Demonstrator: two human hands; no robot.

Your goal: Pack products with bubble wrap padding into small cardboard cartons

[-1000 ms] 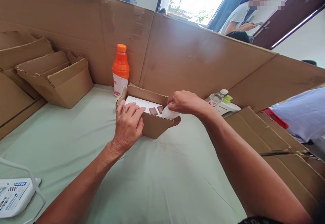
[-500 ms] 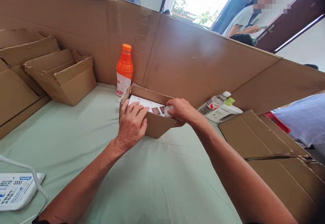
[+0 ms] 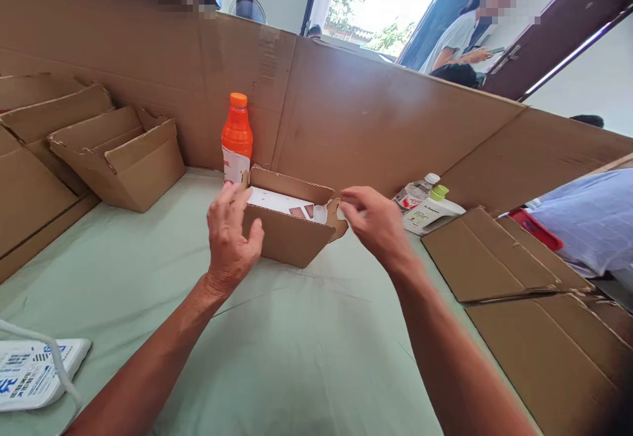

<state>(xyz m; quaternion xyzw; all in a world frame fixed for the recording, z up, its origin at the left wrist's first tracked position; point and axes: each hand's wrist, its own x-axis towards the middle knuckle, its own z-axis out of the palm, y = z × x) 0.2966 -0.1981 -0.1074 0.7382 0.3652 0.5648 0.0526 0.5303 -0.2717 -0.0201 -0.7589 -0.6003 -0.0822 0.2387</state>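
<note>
left hand point(image 3: 228, 235) grip wide, has let go of the box front | right hand point(image 3: 372, 219) fingers nearly pinched, holds nothing, has pulled out | small box point(image 3: 289, 233) sits open on the counter point(image 3: 297, 357), white pack point(image 3: 277, 202) now lying inside | orange bottle point(image 3: 237, 138) just behind

Left hand point(image 3: 228, 235) open, fingers spread; right hand point(image 3: 374, 225) apparently loosely pinched, both forearms outstretched

Both hands came off the box point(image 3: 289, 235) in the last second. The left hand point(image 3: 228, 238) lifted from the white card point(image 3: 274, 201) inside and now sits open at the box's left end; the right hand point(image 3: 373, 225) pulled back right, off the side flap point(image 3: 337, 215).
</note>
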